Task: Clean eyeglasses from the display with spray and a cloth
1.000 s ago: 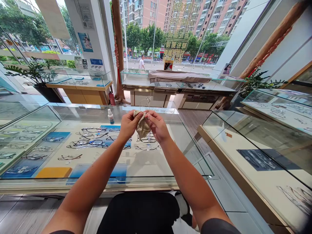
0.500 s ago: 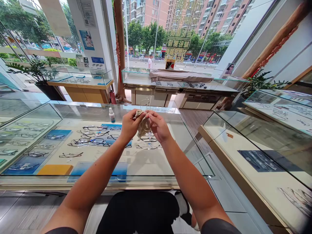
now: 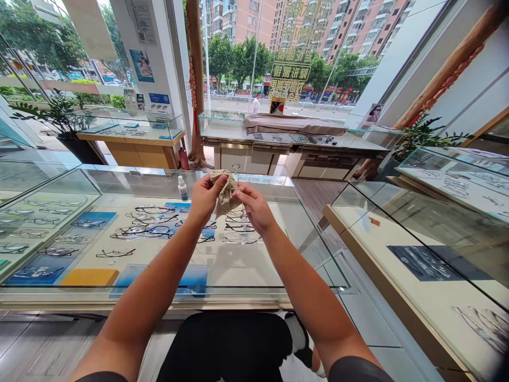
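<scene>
The fingers of my left hand [image 3: 202, 200] are bunched on the beige cloth [image 3: 225, 200], thumb pressing on top. The fingers of my right hand [image 3: 257, 211] are drawn to a narrow pinch at the cloth's right edge, on what I take to be the rim of the wire-framed glasses [image 3: 235, 168]. The glasses sit mostly inside the folds; only a thin bit of wire shows just above the cloth, so I cannot tell exactly which part I grip. I judge them light and springy, easily bent, with lenses that could smear; the rim or bridge seems the safest hold. The cloth looks soft and limp, easy to gather anywhere. Neither hand gapes; thumb and forefinger close up on both sides.

Below the cloth is the glass worktop [image 3: 270, 270]. Left of the cloth, near it, the spray bottle [image 3: 183, 189] stands upright. Beneath the glass, left of and lower than the cloth, lie display frames [image 3: 141, 232]; farther left and nearer me is a yellow block [image 3: 89, 277].
</scene>
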Tool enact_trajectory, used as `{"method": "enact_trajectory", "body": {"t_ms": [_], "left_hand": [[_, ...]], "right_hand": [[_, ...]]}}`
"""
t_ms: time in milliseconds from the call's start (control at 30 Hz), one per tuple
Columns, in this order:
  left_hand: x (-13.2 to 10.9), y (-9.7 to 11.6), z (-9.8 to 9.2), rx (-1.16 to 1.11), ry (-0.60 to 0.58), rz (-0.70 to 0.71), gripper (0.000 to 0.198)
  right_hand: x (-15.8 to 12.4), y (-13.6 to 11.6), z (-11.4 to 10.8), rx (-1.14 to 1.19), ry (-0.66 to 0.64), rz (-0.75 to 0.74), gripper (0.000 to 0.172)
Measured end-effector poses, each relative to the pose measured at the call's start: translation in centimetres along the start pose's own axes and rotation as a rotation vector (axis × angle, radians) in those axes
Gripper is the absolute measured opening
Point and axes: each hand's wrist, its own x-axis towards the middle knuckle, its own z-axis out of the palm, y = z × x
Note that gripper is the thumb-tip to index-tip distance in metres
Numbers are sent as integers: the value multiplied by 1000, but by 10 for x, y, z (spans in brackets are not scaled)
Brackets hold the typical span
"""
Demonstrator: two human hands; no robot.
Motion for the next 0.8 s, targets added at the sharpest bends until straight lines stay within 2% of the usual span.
{"method": "enact_trajectory", "body": {"t_ms": [167, 267, 567, 800], "left_hand": [[-4, 6, 4, -21, -146, -72, 55], [-6, 8, 5, -14, -194, -84, 52], [-3, 15, -1, 28, -93, -59, 51], [1, 15, -4, 72, -63, 9, 54]], "right_hand": [[2, 3, -2, 2, 14, -11, 31], [3, 5, -4, 6, 3, -4, 32], [3, 12, -6, -82, -129, 53, 42], [1, 4, -4, -132, -187, 37, 43]]}}
